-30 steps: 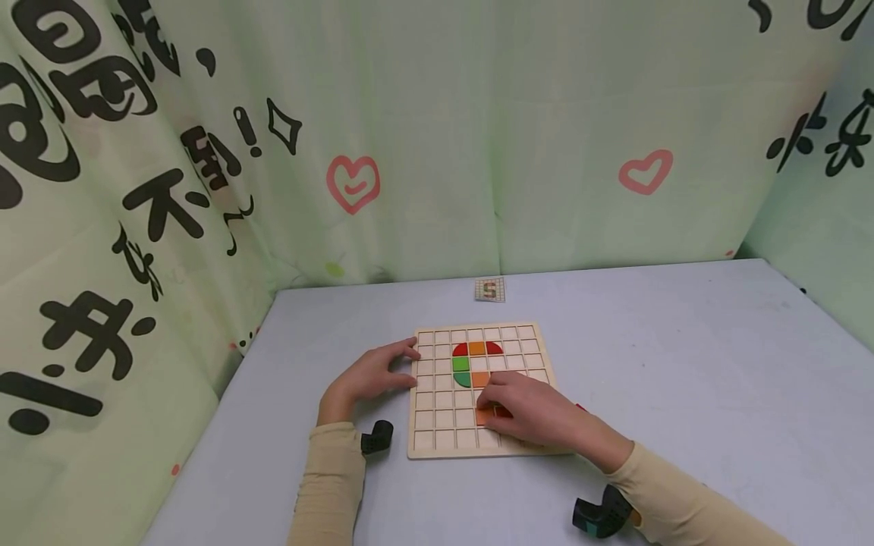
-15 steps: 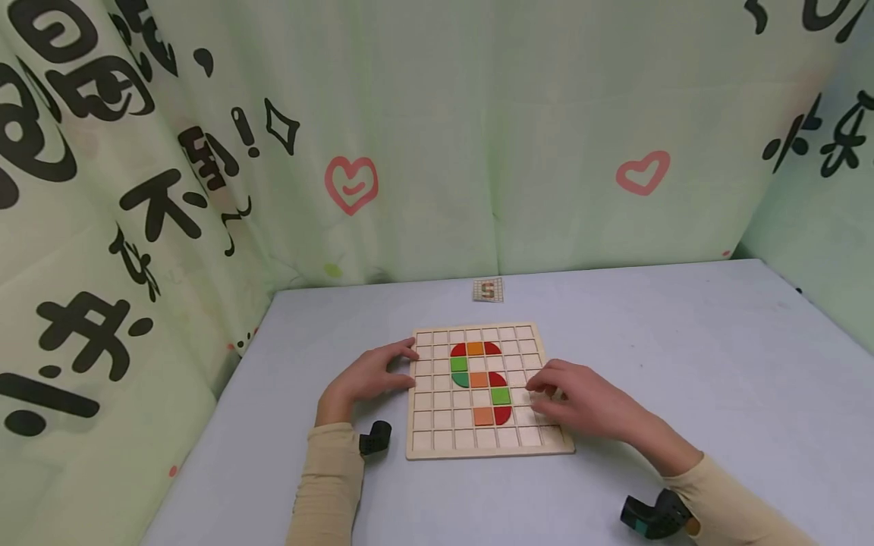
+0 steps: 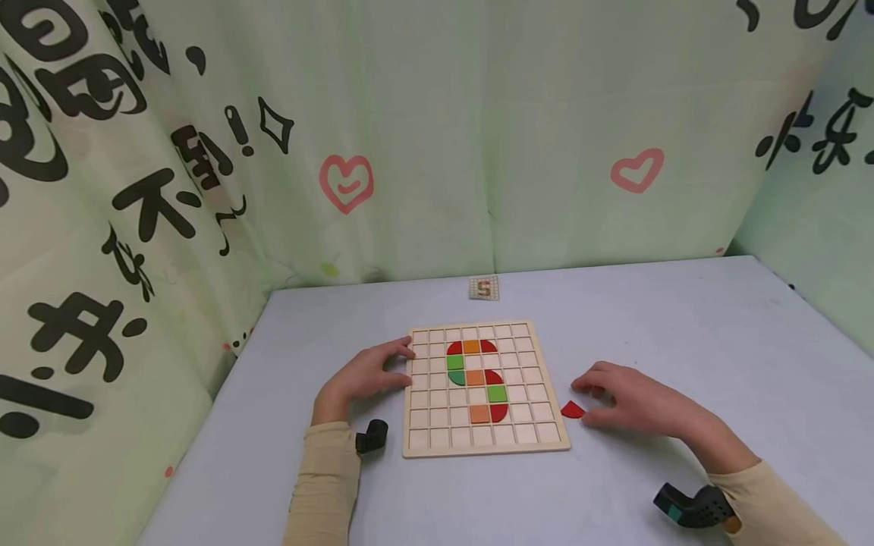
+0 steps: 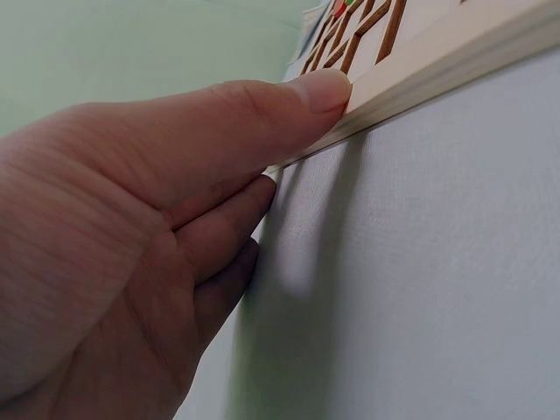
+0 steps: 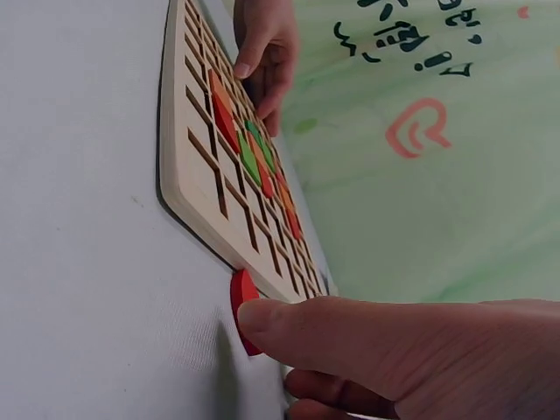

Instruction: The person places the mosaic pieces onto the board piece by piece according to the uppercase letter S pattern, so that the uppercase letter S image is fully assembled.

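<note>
A square wooden grid board (image 3: 441,438) lies on the table with red, orange and green pieces set in its cells in an S-like shape. My left hand (image 3: 366,381) rests at the board's left edge, its thumb on the frame and its fingers apart from it. To the right of the board lies a loose red quarter-circle piece (image 3: 572,410). My right hand (image 3: 638,400) is just beside that piece, fingers loosely bent; the thumb overlaps the red piece (image 5: 241,289) in the right wrist view. Whether the thumb touches it I cannot tell.
A small card (image 3: 484,288) with an S pattern lies behind the board near the table's far edge. The white-covered table (image 3: 683,326) extends on both sides. A pale green curtain (image 3: 437,136) with black characters and pink hearts hangs behind and at the sides.
My right hand has left the pieces on the board and moved right to the loose red piece, uncovering the lower cells. The left hand stays at the board's edge.
</note>
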The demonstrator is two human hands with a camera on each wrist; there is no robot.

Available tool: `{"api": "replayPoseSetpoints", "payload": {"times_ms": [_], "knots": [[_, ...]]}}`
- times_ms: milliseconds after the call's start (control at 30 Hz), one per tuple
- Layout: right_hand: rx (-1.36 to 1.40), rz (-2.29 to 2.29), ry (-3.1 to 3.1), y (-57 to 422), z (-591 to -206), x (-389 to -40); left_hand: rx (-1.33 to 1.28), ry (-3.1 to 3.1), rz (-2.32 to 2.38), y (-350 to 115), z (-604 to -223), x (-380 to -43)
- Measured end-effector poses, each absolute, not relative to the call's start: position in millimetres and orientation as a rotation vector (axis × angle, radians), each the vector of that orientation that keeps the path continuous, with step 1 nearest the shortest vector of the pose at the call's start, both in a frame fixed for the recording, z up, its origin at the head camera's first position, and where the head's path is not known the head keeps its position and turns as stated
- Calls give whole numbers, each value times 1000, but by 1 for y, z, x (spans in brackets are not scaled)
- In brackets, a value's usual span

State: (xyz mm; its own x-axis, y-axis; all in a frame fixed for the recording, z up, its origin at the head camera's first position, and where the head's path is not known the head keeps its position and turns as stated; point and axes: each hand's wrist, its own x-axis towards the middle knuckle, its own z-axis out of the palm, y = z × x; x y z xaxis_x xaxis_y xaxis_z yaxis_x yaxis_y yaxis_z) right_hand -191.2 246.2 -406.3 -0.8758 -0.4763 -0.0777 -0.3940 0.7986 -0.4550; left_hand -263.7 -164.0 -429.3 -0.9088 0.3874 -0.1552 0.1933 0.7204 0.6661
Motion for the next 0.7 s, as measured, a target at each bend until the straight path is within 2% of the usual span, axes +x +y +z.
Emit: {"api": "replayPoseSetpoints", "payload": {"times_ms": [333, 700], "knots": [[-872, -697, 2756, 239, -411, -192, 469, 2638, 985, -166, -431, -265], [-824, -697, 2818, 237, -411, -191, 485, 2640, 993, -165, -430, -265]]}}
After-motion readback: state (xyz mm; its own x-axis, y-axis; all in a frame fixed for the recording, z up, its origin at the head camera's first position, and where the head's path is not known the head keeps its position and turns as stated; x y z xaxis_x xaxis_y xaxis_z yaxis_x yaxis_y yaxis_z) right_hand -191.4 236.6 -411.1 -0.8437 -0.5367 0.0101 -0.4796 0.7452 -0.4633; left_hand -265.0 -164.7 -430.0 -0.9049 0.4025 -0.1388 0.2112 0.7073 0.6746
